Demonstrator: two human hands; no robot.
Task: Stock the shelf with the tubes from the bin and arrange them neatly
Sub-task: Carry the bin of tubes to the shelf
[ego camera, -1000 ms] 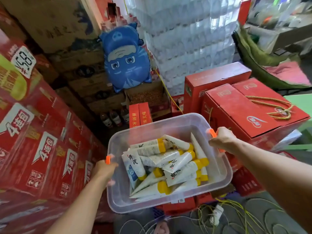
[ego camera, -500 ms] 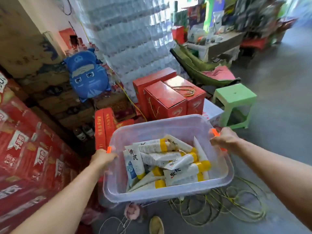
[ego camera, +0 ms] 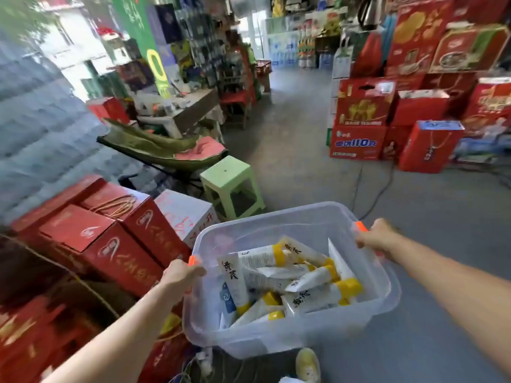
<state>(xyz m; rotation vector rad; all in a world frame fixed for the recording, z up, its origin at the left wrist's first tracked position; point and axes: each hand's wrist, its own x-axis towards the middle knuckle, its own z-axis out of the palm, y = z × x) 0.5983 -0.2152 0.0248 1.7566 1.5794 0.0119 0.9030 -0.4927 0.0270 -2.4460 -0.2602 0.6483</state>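
Gripping a clear plastic bin (ego camera: pixel 290 335) at its two short ends, the person holds it out in front, above the floor. The left hand (ego camera: pixel 181 275) has its fingers curled over the rim just beside an orange latch (ego camera: pixel 191 260). The right hand (ego camera: pixel 377 239) is wrapped round the opposite rim at a second orange latch (ego camera: pixel 360 225). The tubes (ego camera: pixel 309 297) lie in a loose heap on the bin's bottom, crossing one another at odd angles. They are soft white tubes with yellow caps and black characters, and one shows a blue panel. The bin's walls are smooth, cloudy and round-cornered, and rise well above the heap. Below the near wall a pale yellow shoe (ego camera: pixel 307 364) shows, with thin tangled cords beside it. To the left, glossy red cartons (ego camera: pixel 110 244) with rope handles stand close to the bin's left end, and a white carton (ego camera: pixel 185 211) sits behind them. Just past the far rim stands a light green plastic stool (ego camera: pixel 229 175), square-topped. Beyond it is a green folding lounger (ego camera: pixel 166 150) with a pink cloth on it. Ahead and to the right, grey concrete floor (ego camera: pixel 304 134) lies open, crossed by a dark cable (ego camera: pixel 378 189). It narrows into an aisle between a cluttered counter on the left and stacked red gift boxes (ego camera: pixel 365 106) on the right. The shelving at the far end is too blurred to read.
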